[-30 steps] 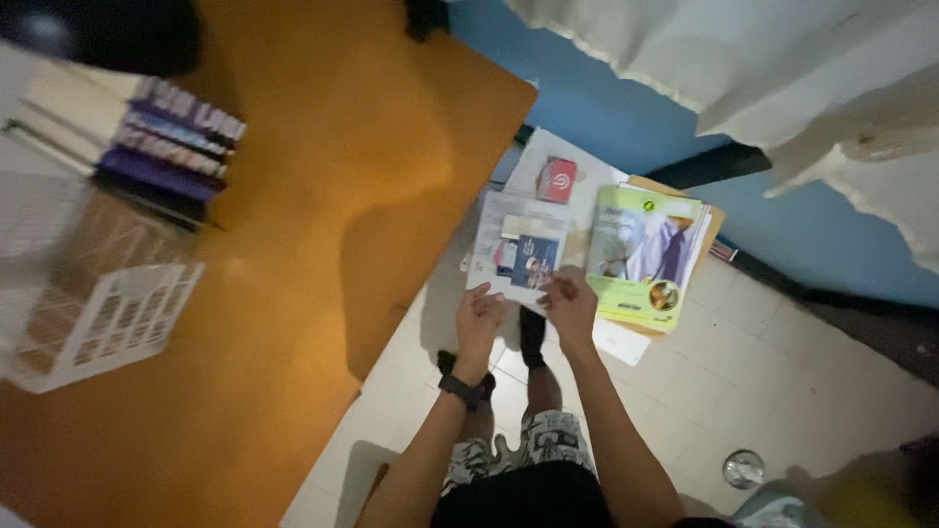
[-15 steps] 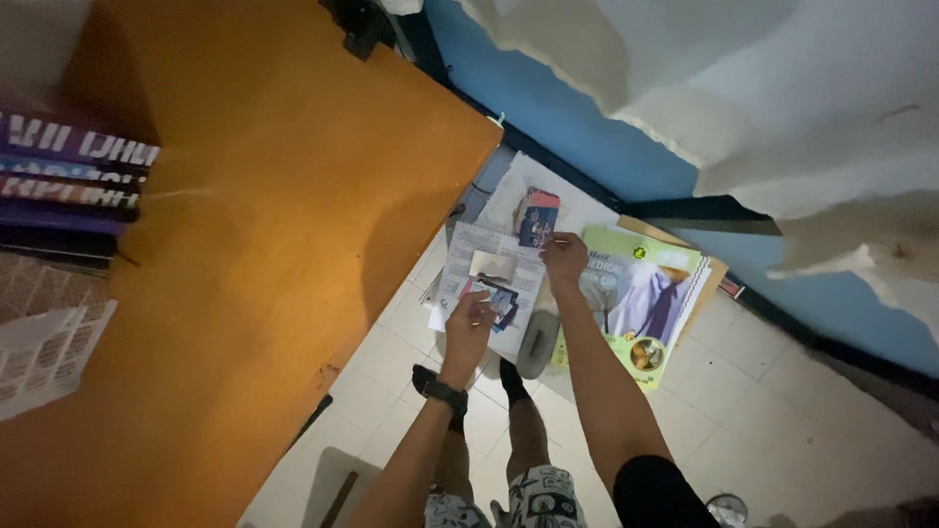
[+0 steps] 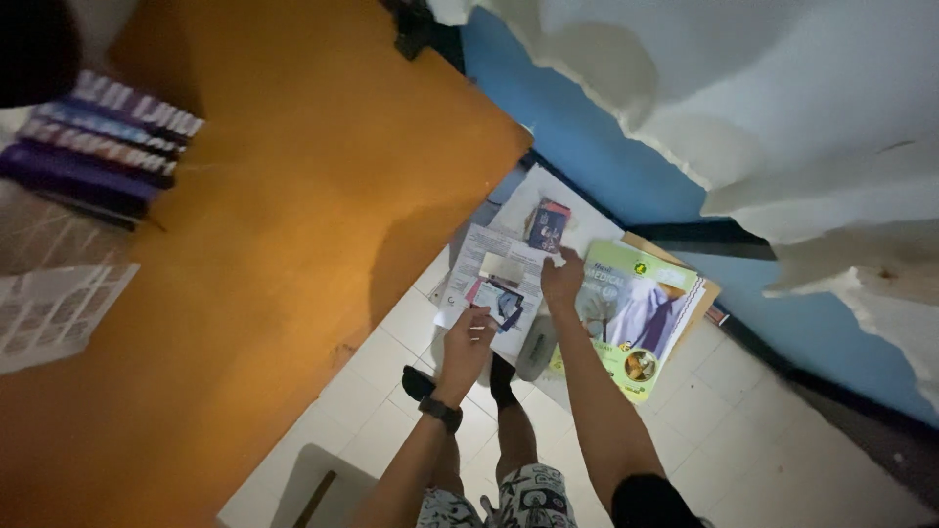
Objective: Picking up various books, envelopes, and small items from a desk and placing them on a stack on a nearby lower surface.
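I see white booklet (image 3: 499,284) held over tiled floor (image 3: 391,391), just off desk (image 3: 293,196) right edge. Left hand (image 3: 467,342) fingers pinched on booklet's near edge; black watch (image 3: 441,412) on wrist. Right hand (image 3: 561,282) grips booklet's far right side, fingers closed on it. Small dark card (image 3: 548,226) just beyond. Green magazine (image 3: 641,313) beside right hand. Purple books (image 3: 98,142) stacked at desk's left edge.

An orange table (image 3: 264,225) bears stacked purple books (image 3: 98,142) and a white basket (image 3: 54,313), below pale curtains (image 3: 782,108) and a blue wall (image 3: 606,166).
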